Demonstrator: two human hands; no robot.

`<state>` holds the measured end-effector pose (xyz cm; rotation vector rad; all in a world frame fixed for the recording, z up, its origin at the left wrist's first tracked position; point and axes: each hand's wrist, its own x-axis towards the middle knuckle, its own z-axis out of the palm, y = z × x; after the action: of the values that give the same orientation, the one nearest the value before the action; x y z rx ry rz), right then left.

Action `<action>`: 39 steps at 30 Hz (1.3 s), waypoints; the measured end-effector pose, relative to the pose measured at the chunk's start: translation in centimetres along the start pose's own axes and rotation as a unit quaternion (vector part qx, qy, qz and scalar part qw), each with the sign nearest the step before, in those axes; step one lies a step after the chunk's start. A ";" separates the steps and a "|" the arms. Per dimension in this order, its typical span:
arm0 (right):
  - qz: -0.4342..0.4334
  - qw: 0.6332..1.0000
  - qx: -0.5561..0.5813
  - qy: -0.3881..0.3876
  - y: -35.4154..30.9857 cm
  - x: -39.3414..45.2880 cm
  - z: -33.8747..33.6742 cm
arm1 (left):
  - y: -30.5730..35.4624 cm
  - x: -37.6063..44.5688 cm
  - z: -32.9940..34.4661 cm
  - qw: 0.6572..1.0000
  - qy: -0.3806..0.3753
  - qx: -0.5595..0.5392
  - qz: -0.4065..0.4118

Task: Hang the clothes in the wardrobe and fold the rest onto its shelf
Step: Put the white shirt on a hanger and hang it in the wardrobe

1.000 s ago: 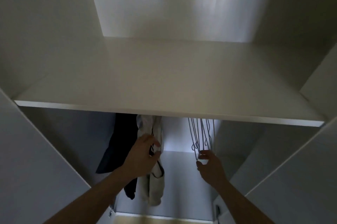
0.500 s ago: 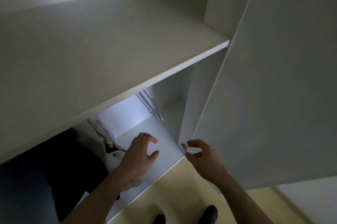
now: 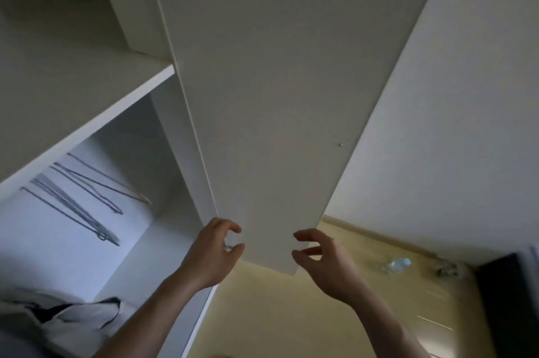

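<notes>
Wardrobe door point(image 3: 262, 95) ajar, left hand point(image 3: 211, 255) and right hand point(image 3: 323, 264) loosely curled, empty, wire hangers point(image 3: 78, 200) inside

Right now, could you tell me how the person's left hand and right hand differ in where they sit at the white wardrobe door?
The left hand curls at the white wardrobe door's hinge-side bottom corner, beside the wardrobe opening. The right hand hovers at the door's outer bottom corner, over the yellow floor. The left hand's fingers curl tighter; the right hand's spread looser. Neither plainly holds anything.
</notes>
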<state>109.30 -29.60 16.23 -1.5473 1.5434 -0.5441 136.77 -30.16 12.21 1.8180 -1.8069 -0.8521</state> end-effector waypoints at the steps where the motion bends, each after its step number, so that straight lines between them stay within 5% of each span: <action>1: 0.003 1.000 -0.001 0.007 0.9 -0.9 -1.2 | 1.4 0.2 1.0 1.000 -0.012 0.003 0.011; 15: 0.012 0.999 0.010 0.052 13.6 -11.6 -17.3 | 19.2 -4.3 16.3 0.998 -0.018 -0.009 0.068; 24: 0.041 0.994 0.047 0.092 17.9 -15.5 -22.2 | 24.9 -5.2 20.0 0.992 -0.068 0.003 0.108; 32: 0.155 0.956 0.078 0.236 23.0 -22.2 -27.3 | 31.0 -0.1 25.9 0.964 -0.159 0.010 0.214; 39: 0.245 0.886 0.109 0.377 28.8 -31.9 -30.8 | 42.3 -1.4 36.5 0.889 -0.290 0.017 0.353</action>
<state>63.48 -3.36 17.92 -0.7258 2.2627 -1.0495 81.08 -26.82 15.47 0.7908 -2.5998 -1.1103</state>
